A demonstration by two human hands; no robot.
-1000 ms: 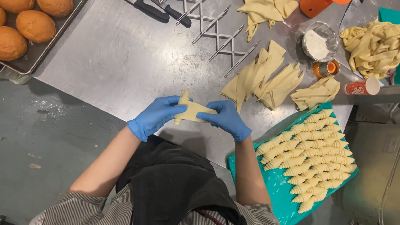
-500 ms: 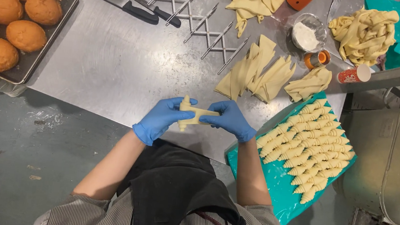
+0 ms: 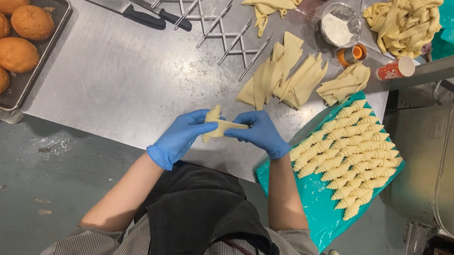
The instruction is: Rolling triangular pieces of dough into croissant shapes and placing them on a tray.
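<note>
Both the left hand (image 3: 180, 137) and right hand (image 3: 260, 133) have their fingers pinched shut on a dough triangle (image 3: 219, 127) stretched between them above the steel surface (image 3: 126, 79), where overstretching could probably tear the thin dough.

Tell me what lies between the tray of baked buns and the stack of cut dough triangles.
In the head view, only bare steel tabletop lies between the bun tray and the dough triangles.

brushed steel table (image 3: 131, 79), matt pale dough (image 3: 221, 128)
</note>
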